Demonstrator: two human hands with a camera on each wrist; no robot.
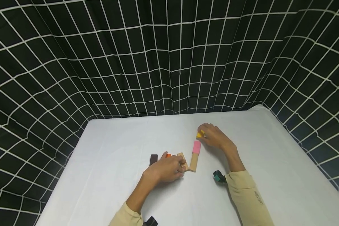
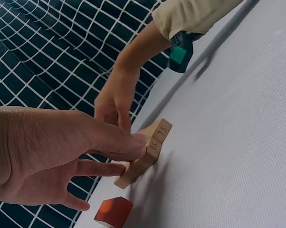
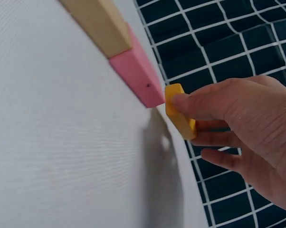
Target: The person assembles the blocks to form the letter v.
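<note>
My right hand [image 1: 214,136] pinches a yellow block [image 3: 180,114] between thumb and fingers, just past the far end of a pink block [image 1: 196,147]. That pink block lies end to end with a plain wooden block [image 1: 194,162]. With thumb and fingers, my left hand [image 1: 165,168] holds a second wooden block [image 2: 136,168], which slants to meet the first at its near end. Printed marks show on the wooden ends in the left wrist view. An orange block [image 2: 114,211] sits beside the left hand, partly hidden by it in the head view.
Left of the left hand lies a dark block [image 1: 153,159], partly covered by that hand. White cloth covers the table [image 1: 115,150]. Behind and at both sides hangs a black curtain [image 1: 147,62] with a white grid. Each wrist carries a small dark device [image 1: 218,176].
</note>
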